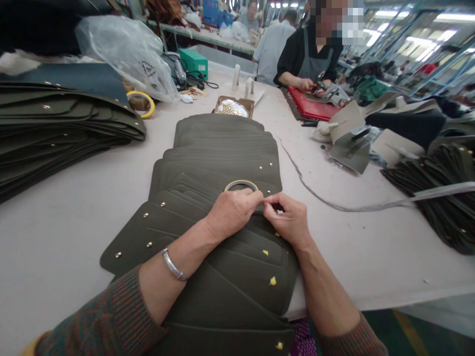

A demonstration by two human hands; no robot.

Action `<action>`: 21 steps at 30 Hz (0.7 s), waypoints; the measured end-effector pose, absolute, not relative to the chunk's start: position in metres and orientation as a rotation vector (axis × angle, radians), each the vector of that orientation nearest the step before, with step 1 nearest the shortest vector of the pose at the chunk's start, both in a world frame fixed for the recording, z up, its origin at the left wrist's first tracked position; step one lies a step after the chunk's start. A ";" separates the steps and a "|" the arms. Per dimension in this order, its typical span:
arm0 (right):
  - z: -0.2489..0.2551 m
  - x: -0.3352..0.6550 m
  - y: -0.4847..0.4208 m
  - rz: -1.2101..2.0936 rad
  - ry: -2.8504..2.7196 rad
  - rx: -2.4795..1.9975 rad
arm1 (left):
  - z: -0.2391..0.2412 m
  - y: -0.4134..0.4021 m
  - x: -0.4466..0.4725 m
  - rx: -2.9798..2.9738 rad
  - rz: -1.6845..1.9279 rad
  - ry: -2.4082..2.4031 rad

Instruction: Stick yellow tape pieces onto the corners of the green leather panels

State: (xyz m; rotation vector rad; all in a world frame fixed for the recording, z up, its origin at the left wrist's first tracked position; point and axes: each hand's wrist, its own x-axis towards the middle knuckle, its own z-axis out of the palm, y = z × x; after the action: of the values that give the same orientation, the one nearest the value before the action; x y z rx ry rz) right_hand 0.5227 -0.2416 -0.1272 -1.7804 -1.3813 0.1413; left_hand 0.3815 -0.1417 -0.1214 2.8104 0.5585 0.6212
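Several dark olive leather panels (222,158) with brass studs lie overlapped in a row down the white table (74,217) in front of me. A roll of tape (241,185) rests on them just beyond my hands. My left hand (232,212) and my right hand (289,220) meet fingertip to fingertip over the panels, both pinched on something small, perhaps the tape's end; I cannot make it out. Small yellow tabs (272,281) stick to the nearer panels.
A tall stack of dark panels (63,123) fills the left side, with a yellow tape roll (143,101) and a plastic bag (126,49) behind it. A box of brass fittings (233,106) stands at the row's far end. A grey strap (371,203) runs rightward. Across the table a person (315,54) works on a red piece (311,106).
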 end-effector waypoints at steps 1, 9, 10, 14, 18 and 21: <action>-0.127 0.522 -0.240 0.233 -1.304 -1.772 | -0.120 -0.143 0.382 2.829 0.643 0.548; -0.135 0.559 -0.234 0.717 -0.628 -1.605 | -0.121 -0.155 0.386 2.863 0.658 0.509; -0.135 0.565 -0.235 0.735 -0.623 -1.617 | -0.123 -0.154 0.386 2.876 0.601 0.555; -0.141 0.571 -0.236 0.744 -0.737 -1.733 | -0.126 -0.150 0.388 2.920 0.363 0.655; -0.146 0.563 -0.231 0.635 -0.885 -1.836 | -0.123 -0.150 0.389 2.917 0.263 0.649; -0.146 0.558 -0.227 0.515 -1.005 -1.924 | -0.122 -0.151 0.389 2.898 0.261 0.643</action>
State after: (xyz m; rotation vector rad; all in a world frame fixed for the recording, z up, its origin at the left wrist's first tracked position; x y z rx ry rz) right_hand 0.5577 -0.2267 -0.1464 -1.9237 -1.0051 0.5152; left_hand 0.3892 -0.1506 -0.1217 2.8983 0.6429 0.2612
